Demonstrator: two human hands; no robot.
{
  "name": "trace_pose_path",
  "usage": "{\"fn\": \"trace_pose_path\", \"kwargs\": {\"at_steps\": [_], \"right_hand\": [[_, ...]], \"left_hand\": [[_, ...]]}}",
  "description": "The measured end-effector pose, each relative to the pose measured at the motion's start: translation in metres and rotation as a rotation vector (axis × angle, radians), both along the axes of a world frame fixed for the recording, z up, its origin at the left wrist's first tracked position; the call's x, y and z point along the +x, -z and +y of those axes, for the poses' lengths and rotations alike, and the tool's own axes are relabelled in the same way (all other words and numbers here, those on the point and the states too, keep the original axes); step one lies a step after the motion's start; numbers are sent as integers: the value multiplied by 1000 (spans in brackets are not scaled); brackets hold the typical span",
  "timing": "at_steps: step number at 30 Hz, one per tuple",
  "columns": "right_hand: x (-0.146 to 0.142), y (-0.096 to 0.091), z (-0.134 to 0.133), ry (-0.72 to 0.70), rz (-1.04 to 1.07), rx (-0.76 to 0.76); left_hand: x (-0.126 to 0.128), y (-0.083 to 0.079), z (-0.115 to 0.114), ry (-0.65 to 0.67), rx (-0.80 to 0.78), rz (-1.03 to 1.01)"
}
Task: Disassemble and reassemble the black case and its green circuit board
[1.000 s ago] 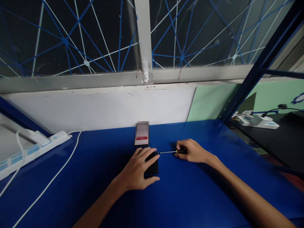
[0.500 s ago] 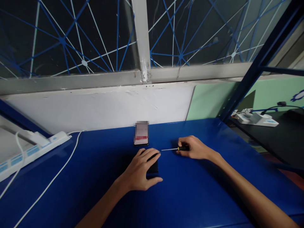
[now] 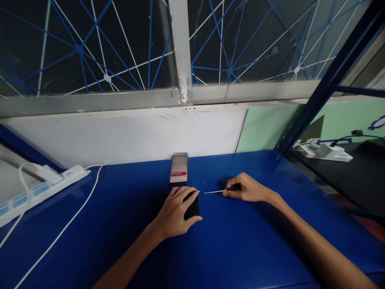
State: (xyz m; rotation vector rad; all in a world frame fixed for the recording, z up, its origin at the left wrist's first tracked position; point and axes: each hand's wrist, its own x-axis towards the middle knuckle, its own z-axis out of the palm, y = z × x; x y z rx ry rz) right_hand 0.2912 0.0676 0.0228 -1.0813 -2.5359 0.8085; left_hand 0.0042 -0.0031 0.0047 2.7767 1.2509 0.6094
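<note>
Black box on the blue table is clasped by the left hand. The right hand grips a screwdriver, its tip just beside the box.

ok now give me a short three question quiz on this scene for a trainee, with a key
1. True or false: the screwdriver is in the right hand.

2. Multiple choice: where does the phone lie relative to the left hand?
a) under it
b) on its far side
c) on its near side

3. Short answer: does the screwdriver touch the black object that the left hand covers in part?

Key:
1. True
2. b
3. No, a gap shows between them
</note>
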Motion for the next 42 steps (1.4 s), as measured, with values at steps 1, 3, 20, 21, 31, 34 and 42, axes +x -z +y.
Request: {"fn": "trace_pose_path", "kwargs": {"at_steps": [1, 3, 20, 21, 31, 34, 42], "right_hand": [[-1, 0, -1, -23, 15, -29], [-5, 1, -4, -61, 55, -76], [-15, -3, -13, -110, 147, -102], [-15, -2, -13, -109, 142, -103], [-16, -2, -13, -106, 139, -88], [-15, -1, -12, -101, 137, -86], [-15, 1, -12, -92, 132, -99]], "left_hand": [[-1, 0, 1, -1, 15, -10], [-2, -1, 3, -12, 49, -36], [-10, -6, 6, -64, 142, -125], [-10, -6, 6, -61, 143, -122], [-9, -6, 6, -54, 147, -113], [-9, -5, 6, -52, 142, -104], [-9, -7, 5, -49, 132, -119]]}}
